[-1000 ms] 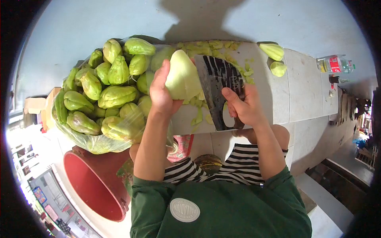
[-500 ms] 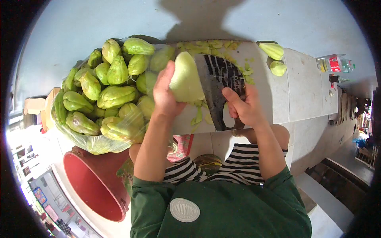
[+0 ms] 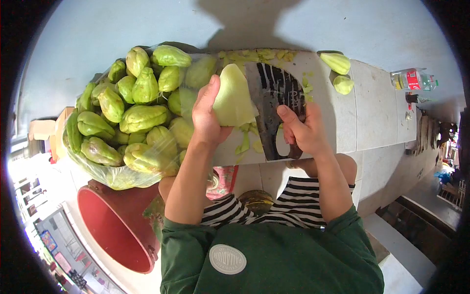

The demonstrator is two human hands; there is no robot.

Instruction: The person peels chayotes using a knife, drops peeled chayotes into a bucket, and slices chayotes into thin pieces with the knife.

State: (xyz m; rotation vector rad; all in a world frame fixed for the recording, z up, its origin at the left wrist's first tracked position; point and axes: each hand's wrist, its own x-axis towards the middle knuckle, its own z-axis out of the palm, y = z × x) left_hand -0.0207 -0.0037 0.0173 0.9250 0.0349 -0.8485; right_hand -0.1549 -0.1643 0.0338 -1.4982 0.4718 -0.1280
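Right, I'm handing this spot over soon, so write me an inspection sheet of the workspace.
Surface: tiled bench, partly strewn with green peelings.
Job's things: peeled gourd; broad dark cleaver; plastic bag heaped with green gourds.
Clutter: two loose gourds and a bottle to the right.
Hands: left hand holds the peeled gourd; right hand grips the cleaver.
Cables: nothing seen.
Surroundings: red bucket near the bag; pale wall behind.

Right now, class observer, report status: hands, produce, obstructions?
Left hand gripping pale peeled chayote. Right hand on broad dark blade, beside it. Peelings littering the tiled surface.
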